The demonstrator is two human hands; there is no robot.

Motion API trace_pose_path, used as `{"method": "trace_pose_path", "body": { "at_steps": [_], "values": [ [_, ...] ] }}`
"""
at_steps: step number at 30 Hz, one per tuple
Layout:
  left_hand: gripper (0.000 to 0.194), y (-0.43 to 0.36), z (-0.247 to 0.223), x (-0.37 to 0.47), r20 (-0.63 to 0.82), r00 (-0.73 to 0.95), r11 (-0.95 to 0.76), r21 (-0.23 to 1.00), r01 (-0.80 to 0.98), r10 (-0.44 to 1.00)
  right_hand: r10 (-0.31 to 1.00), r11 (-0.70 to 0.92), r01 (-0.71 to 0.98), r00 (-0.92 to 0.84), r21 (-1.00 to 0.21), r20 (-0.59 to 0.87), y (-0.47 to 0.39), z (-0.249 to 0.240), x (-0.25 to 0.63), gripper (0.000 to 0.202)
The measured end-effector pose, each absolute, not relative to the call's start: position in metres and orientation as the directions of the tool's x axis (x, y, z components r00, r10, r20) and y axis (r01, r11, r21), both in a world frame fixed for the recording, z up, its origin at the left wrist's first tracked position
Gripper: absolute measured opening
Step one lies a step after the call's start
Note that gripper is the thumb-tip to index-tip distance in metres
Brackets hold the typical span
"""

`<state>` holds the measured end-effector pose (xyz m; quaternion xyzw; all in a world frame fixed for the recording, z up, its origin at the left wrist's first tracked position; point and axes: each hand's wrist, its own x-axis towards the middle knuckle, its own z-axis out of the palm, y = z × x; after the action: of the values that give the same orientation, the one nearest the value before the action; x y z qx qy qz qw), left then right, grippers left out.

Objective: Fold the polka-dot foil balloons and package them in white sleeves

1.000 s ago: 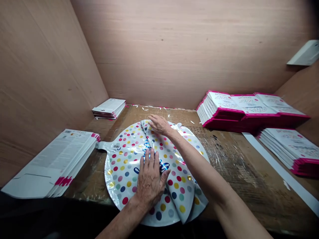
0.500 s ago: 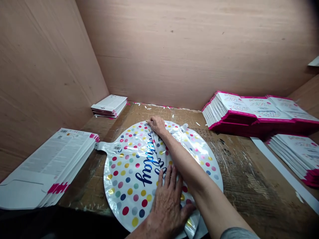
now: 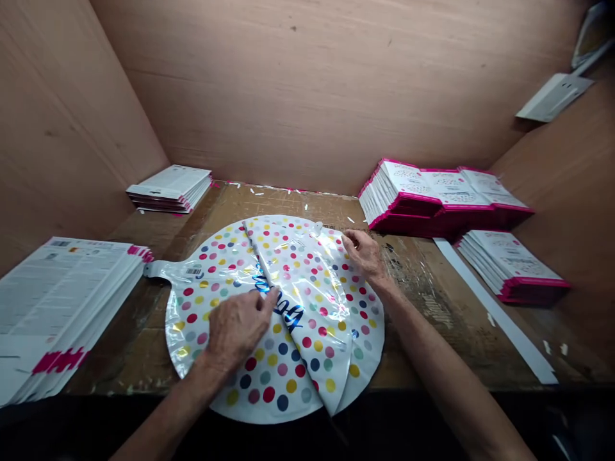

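A flat, round foil balloon [image 3: 283,378] with coloured dots and blue script lettering lies on the worktop, its neck toward the left. Part of it is folded over, and a slanting crease runs across the lettering. Over the left part rests my left hand [image 3: 243,323], fingers curled in, its fingertips close to the crease. Whether they pinch any foil is hidden. At the far right rim, my right hand [image 3: 366,255] has its thumb and fingers closed on the balloon's edge.
Cardboard covers the worktop [image 3: 423,307]. Printed card stacks stand at the left [image 3: 86,294], back left [image 3: 170,186], back right [image 3: 432,198] and right [image 3: 514,262]. A white strip [image 3: 494,310] lies at the right. Wooden panels [image 3: 288,96] enclose the back and sides.
My right hand has gone from the balloon's top middle to its right rim. My left hand, flat before, has curled and moved left. A larger folded flap now shows. The view has shifted right.
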<state>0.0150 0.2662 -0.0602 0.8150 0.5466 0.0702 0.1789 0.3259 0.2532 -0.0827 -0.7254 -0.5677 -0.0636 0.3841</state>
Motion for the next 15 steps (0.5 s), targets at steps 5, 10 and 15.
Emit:
{"method": "trace_pose_path", "body": {
  "at_steps": [5,10,15],
  "values": [
    [0.059,0.187,-0.074,0.048,-0.275,0.470,-0.318,0.452,0.833,0.839,0.809,0.056,0.778,0.331,-0.625,0.485,0.229,-0.086,0.299,0.031],
    [0.035,0.177,-0.090,0.051,-0.299,0.453,-0.248,0.531,0.810,0.840,0.803,0.154,0.817,0.225,-0.556,0.552,0.223,-0.090,0.292,0.030],
    [0.038,0.213,-0.092,0.008,-0.314,0.543,-0.131,0.765,0.631,0.779,0.742,-0.079,0.889,0.355,-0.452,0.569,0.237,-0.087,0.312,0.032]
  ]
}}
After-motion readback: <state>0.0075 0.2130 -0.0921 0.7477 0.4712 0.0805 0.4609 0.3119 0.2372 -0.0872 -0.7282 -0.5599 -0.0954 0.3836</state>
